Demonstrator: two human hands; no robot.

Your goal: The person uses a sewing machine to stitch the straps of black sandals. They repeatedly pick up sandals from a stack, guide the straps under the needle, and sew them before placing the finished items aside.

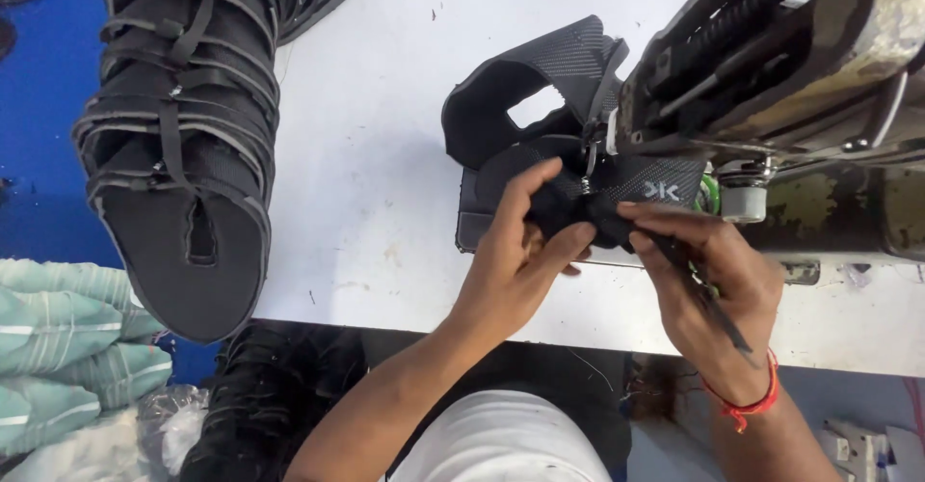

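Two hands pinching black shoe upper (pixel 568 169) under sewing machine (pixel 771 67), left hand (pixel 525 251), right hand (pixel 708 280) gripping, white logo patch (pixel 661 190)

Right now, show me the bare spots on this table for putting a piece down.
Bare white table lies between the stacked black pieces and the black piece at the sewing machine. Crowded around the left hand and right hand.

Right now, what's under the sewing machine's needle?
A black mesh shoe upper, pinched by the left hand and right hand. The sewing machine head and fingers hide the needle point and stitch line.
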